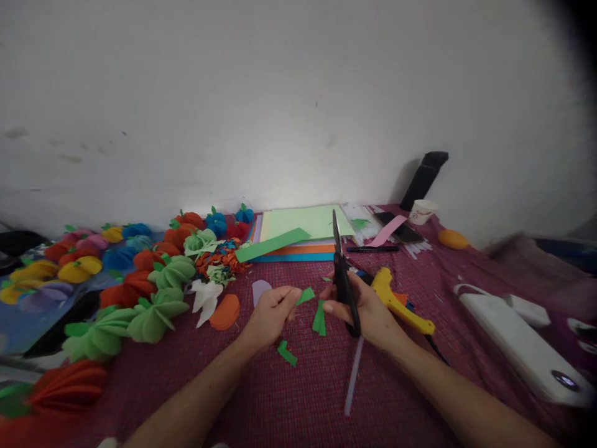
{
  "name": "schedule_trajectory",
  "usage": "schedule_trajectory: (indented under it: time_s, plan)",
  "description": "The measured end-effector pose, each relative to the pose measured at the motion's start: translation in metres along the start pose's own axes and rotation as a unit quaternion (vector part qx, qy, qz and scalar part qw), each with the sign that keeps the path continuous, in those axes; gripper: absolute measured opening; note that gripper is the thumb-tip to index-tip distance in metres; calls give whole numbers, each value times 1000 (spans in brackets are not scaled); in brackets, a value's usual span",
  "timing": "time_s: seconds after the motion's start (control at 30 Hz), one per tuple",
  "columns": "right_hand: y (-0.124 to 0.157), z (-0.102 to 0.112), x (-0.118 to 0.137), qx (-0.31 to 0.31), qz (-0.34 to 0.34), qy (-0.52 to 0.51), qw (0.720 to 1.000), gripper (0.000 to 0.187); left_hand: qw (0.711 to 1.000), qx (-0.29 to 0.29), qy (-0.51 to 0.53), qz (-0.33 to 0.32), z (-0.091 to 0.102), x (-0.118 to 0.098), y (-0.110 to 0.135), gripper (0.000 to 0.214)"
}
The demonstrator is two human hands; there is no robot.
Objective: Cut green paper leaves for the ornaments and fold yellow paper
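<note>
My left hand [274,314] pinches a small piece of green paper [306,295] that sticks out past its fingertips. My right hand [368,311] grips black-handled scissors [342,280], their blades pointing up and away. Between and below the hands, cut green paper strips [319,318] and a bent green scrap [287,353] lie on the cloth. To the left of my left hand are an orange paper disc [225,312] and a lilac paper piece [260,290], which the hand partly hides.
Paper pumpkins [158,311] in several colours crowd the left, beside a pile of paper scraps [221,258]. Coloured sheets [298,218] lie against the wall with a green strip [273,244] on top. Right are a yellow glue gun [401,305], paper cup [422,211] and white power bank [517,342].
</note>
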State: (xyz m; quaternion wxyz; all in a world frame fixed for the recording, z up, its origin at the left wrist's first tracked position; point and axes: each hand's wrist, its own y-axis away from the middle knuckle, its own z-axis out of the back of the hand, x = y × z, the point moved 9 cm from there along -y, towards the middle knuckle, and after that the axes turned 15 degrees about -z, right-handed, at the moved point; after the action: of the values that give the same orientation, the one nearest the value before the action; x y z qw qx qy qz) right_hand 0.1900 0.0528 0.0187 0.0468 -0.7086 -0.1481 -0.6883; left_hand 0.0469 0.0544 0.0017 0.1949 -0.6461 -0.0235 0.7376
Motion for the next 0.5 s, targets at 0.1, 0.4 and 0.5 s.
schedule_trajectory:
  time_s: [0.1,0.4,0.5]
  plan:
    - [1,-6,-2,12,11,-5,1000,49,999,38,-28,1,-14,-1,6,39]
    - [-3,4,-7,2,-23,-69,997,41,992,-14,116,51,-8,3,4,57]
    - [-4,9,-8,0,-39,-112,993,38,985,-50,158,57,0,2,2,50]
